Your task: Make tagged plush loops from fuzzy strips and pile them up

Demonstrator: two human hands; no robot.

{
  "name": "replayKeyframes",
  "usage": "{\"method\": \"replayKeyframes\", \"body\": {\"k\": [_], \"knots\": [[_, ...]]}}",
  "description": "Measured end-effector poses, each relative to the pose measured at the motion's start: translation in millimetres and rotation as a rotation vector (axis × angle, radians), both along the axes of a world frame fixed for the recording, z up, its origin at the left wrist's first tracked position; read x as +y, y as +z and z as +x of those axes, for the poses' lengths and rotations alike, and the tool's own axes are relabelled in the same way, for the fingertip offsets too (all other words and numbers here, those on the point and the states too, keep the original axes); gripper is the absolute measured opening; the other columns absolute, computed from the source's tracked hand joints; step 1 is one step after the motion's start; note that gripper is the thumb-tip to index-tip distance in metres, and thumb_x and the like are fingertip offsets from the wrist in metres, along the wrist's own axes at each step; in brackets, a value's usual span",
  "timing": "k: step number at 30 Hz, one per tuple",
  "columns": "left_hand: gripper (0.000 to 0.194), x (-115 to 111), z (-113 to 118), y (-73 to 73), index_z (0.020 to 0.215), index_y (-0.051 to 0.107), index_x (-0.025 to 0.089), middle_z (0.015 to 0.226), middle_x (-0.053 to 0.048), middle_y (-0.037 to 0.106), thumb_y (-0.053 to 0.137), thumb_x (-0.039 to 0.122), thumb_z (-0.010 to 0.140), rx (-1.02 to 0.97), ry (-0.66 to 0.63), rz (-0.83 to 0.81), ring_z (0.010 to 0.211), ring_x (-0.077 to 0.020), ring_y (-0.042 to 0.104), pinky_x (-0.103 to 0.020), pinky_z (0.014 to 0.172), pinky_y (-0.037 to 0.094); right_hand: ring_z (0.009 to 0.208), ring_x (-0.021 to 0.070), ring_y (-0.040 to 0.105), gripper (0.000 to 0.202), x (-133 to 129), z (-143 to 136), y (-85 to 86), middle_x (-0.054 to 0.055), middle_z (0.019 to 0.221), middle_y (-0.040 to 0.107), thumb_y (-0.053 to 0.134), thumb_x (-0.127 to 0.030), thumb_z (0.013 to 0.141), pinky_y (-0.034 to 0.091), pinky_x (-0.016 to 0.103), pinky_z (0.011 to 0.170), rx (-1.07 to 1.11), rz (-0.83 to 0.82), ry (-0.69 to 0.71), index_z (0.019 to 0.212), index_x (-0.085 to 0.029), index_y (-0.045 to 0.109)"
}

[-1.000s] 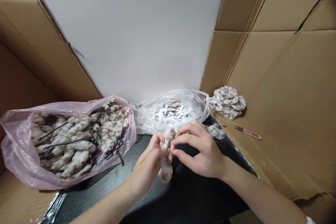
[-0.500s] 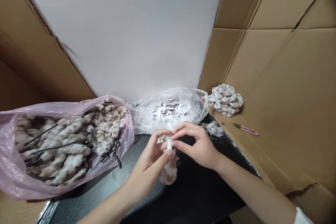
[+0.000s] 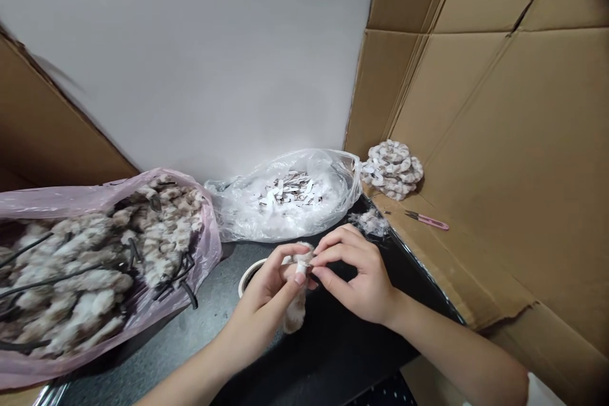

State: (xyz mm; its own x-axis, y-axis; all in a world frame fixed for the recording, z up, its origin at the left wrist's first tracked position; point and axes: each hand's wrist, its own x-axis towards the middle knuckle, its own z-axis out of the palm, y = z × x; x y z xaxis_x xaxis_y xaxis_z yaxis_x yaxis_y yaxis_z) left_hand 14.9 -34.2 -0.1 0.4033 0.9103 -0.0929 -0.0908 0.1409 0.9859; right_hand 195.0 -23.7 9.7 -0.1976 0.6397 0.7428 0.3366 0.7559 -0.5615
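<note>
Head view: a short furry piece hangs in the air over the desk, between the two hands, its long axis running roughly away from the person, with the far end leaning a little to the right and the near end drooping below the fingers. A white band crosses it near the upper end, and this is where both hands meet. The left hand is on the piece itself, coming from its left side; that grip is closed, thumb over the band's lower edge and fingers behind, pinching fur and band together. The right hand comes from the opposite side, fingertips gathered close at the band's right edge, about square to the long axis; whether they pinch a loose end or only touch the edge, I cannot tell. So the band lies directly left of the right fingertips, while the left thumb rests right on it. Behind the left hand, a pale ring lies partly hidden. The clear bag of strips stands beyond both hands, and the pink bag of furry lengths is well to the left.
</note>
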Motion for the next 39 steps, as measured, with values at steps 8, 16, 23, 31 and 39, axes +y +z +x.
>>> {"method": "replayKeyframes", "body": {"k": [8,16,23,31,39], "knots": [[0.043,2,-1,1.0,0.124,0.049,0.023,0.073,0.002,0.065,0.064,0.038,0.086,-0.066,-0.02,-0.04,0.07,-0.0123,0.059,-0.022,0.067,0.043,0.084,0.0189,0.058,0.01,19,-4,-15.1,0.004,0.089,0.068,0.064,-0.018,0.082,0.045,0.038,0.081,-0.113,0.104,0.047,0.086,-0.023,0.071],[0.041,10,-8,-0.7,0.122,0.049,0.021,0.079,-0.002,0.065,0.061,0.033,0.085,-0.157,-0.01,-0.289,0.07,-0.0145,0.06,-0.026,0.068,0.045,0.099,0.022,0.058,0.022,30,4,-48.4,0.007,0.101,0.066,0.056,-0.03,0.089,0.044,0.04,0.09,0.062,-0.189,0.155,0.105,-0.021,0.067],[0.02,13,-3,-4.9,0.096,0.047,0.021,0.055,0.011,0.035,0.058,0.026,0.08,-0.287,-0.081,-0.437,0.043,-0.0047,0.023,-0.02,0.048,0.038,0.081,0.0166,0.057,0.027,23,-6,-62.5,0.002,0.084,0.062,0.058,-0.045,0.089,0.043,0.031,0.078,0.209,-0.631,0.372,0.091,-0.018,0.061],[0.02,19,-5,-15.6,0.081,0.042,0.021,0.05,0.013,0.02,0.059,0.031,0.085,-0.306,-0.086,-0.537,0.043,-0.0042,0.008,-0.014,0.04,0.025,0.06,0.0085,0.05,0.042,28,-11,-66.4,-0.004,0.069,0.055,0.075,-0.052,0.071,0.04,0.021,0.059,0.596,-1.045,0.578,0.085,-0.018,0.057],[0.019,16,-1,-15.8,0.1,0.053,0.025,0.054,0.009,0.04,0.062,0.035,0.087,-0.359,-0.006,-0.381,0.042,-0.0053,0.031,-0.016,0.046,0.037,0.071,0.0138,0.059,0.032,45,5,-57.2,0.002,0.08,0.064,0.063,-0.048,0.08,0.047,0.026,0.069,0.567,-0.944,0.337,0.089,-0.018,0.061]]}}
